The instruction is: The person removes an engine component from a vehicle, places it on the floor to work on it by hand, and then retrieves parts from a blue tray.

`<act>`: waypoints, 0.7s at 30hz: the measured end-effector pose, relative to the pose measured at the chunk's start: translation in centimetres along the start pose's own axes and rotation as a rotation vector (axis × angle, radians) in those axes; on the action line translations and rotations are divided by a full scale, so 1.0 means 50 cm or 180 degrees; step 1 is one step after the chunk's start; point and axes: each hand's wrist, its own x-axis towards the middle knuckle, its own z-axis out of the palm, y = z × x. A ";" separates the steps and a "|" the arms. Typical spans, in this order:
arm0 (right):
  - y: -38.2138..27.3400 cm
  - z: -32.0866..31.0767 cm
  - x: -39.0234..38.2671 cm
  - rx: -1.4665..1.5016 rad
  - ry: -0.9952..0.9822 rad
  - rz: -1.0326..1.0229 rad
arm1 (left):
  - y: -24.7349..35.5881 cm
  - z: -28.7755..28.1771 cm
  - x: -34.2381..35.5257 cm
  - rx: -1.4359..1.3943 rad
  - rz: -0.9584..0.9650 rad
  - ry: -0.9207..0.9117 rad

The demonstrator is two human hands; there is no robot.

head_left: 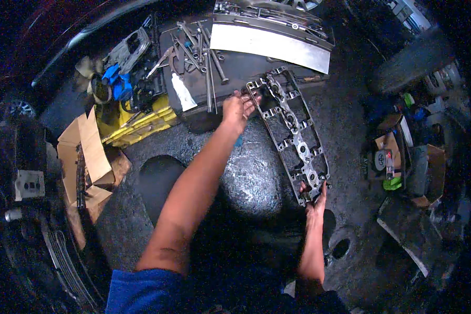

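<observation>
A long, ladder-like metal camshaft carrier (300, 148) with several round openings down its middle slants across the space before me. My right hand (314, 204) grips its near end, the thumb along the outer side and some fingers hidden beneath the metal. Farther up, my left hand (238, 110) is at the carrier's left rail, its fingertips meeting the bar with a loose hold. How far those fingers curl round the rail is hard to see. Wrenches and other long hand tools (199, 49) lie beyond my left hand, with a white tube (183, 92) nearer to it.
An open metal toolbox (272, 44) stands at the back on a dark surface. To the left are a yellow ribbed case (141, 123), blue gloves or cloth (118, 82) and an open cardboard box (89, 157). More boxes (429, 175) sit at the right; the floor (254, 172) looks wet and shiny.
</observation>
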 end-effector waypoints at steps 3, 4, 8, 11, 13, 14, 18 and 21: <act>0.005 -0.074 0.078 -0.0103 -0.0240 0.0016 | -0.010 0.013 -0.001 -0.0138 0.0101 -0.0017; 0.006 -0.088 0.091 -0.0124 -0.0233 0.0006 | -0.013 0.027 -0.009 -0.0162 0.0094 -0.0017; 0.024 -0.101 0.114 0.0025 0.0086 0.0239 | -0.023 0.072 -0.047 -0.0214 0.0178 -0.0209; 0.031 -0.170 0.129 -0.0532 0.0323 -0.0235 | -0.052 0.118 -0.049 -0.0434 0.0316 -0.0378; 0.072 -0.102 0.090 -0.0477 0.0258 0.0167 | -0.044 0.115 -0.060 -0.0508 0.0452 -0.0293; 0.078 -0.091 0.079 -0.0511 0.0269 0.0150 | -0.046 0.121 -0.066 -0.0599 0.0517 -0.0288; 0.059 -0.179 0.119 -0.0911 0.0617 0.0527 | -0.079 0.173 -0.078 -0.0622 0.0345 -0.0627; 0.074 -0.186 0.124 -0.0831 0.0518 0.0643 | -0.080 0.173 -0.077 -0.0446 0.0209 -0.0897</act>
